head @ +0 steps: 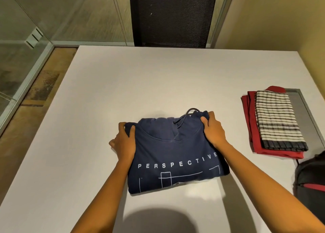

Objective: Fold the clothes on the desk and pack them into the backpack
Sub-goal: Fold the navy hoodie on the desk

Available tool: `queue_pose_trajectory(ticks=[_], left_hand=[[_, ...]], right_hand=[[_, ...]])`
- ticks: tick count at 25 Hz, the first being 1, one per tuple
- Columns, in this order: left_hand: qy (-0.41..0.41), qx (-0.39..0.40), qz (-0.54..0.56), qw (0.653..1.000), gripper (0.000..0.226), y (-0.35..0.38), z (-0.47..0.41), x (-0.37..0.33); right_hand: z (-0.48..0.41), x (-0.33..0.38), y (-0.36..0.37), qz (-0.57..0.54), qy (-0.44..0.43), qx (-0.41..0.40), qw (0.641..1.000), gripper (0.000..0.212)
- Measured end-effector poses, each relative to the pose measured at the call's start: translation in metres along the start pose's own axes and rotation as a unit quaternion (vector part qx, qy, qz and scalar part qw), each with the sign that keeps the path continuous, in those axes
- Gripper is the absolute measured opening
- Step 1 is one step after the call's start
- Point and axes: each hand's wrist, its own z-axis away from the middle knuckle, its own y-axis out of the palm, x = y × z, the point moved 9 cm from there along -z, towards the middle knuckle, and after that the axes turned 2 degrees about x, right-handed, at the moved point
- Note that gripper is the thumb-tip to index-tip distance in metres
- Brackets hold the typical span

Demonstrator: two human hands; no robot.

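A navy hoodie (175,155) with the white word PERSPECTIVE lies folded into a compact rectangle in the middle of the white desk (123,84). My left hand (124,142) grips its far left corner, thumb on top. My right hand (213,129) grips its far right corner beside the drawstring. At the right of the desk a folded red garment (250,127) carries a folded black-and-white checked cloth (277,120). A black backpack (311,178) with a red stripe shows at the right edge, partly out of view.
A black mesh chair (173,16) stands behind the desk's far edge. Glass partitions (26,39) run along the left and back. A grey metal panel (302,109) lies under the folded stack at the right. A yellow wall rises at the right.
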Motion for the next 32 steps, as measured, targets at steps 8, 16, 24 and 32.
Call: queue_pose_trajectory(ticks=[8,16,24,32], left_hand=[[0.031,0.013,-0.105,0.994,0.021,0.008,-0.015,-0.004],[0.035,0.055,-0.057,0.996,0.028,0.016,-0.02,0.01],[0.056,0.031,0.002,0.998,0.026,0.01,-0.01,0.007],[0.077,-0.022,-0.12,0.99,0.037,0.0,-0.008,-0.012]], right_hand=[[0.014,0.019,-0.014,0.322,-0.056,-0.133,0.936,0.054],[0.092,0.101,0.062,0.222,-0.363,0.015,0.905,0.056],[0.027,0.149,0.089,0.264,-0.332,0.087,0.902,0.034],[-0.014,0.135,0.125,0.317,-0.274,0.082,0.904,0.038]])
